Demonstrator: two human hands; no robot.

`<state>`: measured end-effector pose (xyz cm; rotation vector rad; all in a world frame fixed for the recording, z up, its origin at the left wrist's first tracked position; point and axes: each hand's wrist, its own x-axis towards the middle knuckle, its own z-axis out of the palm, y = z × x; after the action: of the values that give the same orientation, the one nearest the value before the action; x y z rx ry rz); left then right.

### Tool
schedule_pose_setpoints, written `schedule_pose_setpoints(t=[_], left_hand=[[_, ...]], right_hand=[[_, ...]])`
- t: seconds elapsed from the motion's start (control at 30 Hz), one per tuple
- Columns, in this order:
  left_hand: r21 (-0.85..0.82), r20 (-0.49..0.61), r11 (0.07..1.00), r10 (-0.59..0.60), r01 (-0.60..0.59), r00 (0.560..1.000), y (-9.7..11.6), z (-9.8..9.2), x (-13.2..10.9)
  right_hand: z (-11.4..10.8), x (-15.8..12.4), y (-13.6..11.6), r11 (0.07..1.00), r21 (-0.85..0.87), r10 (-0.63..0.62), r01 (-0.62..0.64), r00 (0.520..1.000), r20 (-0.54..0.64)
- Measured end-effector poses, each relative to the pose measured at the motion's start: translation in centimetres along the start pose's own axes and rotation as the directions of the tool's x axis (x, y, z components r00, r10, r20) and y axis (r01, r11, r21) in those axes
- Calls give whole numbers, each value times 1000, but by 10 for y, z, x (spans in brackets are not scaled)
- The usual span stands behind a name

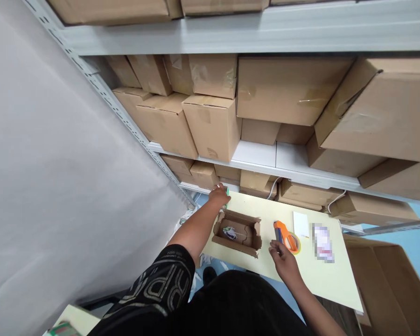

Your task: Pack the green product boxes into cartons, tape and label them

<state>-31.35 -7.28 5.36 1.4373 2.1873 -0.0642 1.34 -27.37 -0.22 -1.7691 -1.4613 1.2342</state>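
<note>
My left hand [219, 196] is at the far left corner of the pale yellow table [266, 207], its fingers closed round a small green and white item [227, 192] that is mostly hidden. Just below it lies an open brown cardboard box [236, 247] with crumpled, printed material [229, 232] inside. My right hand [281, 255] hovers between this box and an orange tape dispenser [286, 237], fingers curled; whether they hold anything is too small to tell. A yellow tape roll [297, 243] shows at the dispenser.
White paper [301, 224] and a blurred printed item [323, 243] lie on the table's right part. Behind it, metal shelves [252, 165] hold several cardboard boxes [210, 126]. A large carton [388, 280] stands at the right, a pale wall [73, 163] at the left.
</note>
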Motion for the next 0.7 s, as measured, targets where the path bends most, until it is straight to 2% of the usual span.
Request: schedule_pose_setpoints(t=[0.13, 0.23, 0.33, 0.47, 0.6, 0.7], left_hand=[[34, -71, 999, 5, -2, 997, -9, 9, 2], [22, -114, 999, 33, -31, 993, -21, 7, 4], [-41, -131, 999, 24, -30, 991, -36, -4, 9], [-178, -230, 983, 8, -50, 973, -62, -35, 11], [-332, -400, 919, 66, -212, 914, -88, -73, -13], [-483, -427, 804, 130, -347, 895, -100, -81, -53]], right_hand=[[4, -2, 0, 999, -18, -34, 34, 999, 18], [9, -3, -6, 999, -24, -21, 21, 1000, 5], [13, -4, -15, 999, -30, -21, 20, 1000, -9], [15, -3, -29, 999, -46, -17, 15, 999, -48], [16, 2, -52, 999, -34, 13, -17, 993, -116], [24, 5, -78, 998, 49, 33, -27, 992, -124]])
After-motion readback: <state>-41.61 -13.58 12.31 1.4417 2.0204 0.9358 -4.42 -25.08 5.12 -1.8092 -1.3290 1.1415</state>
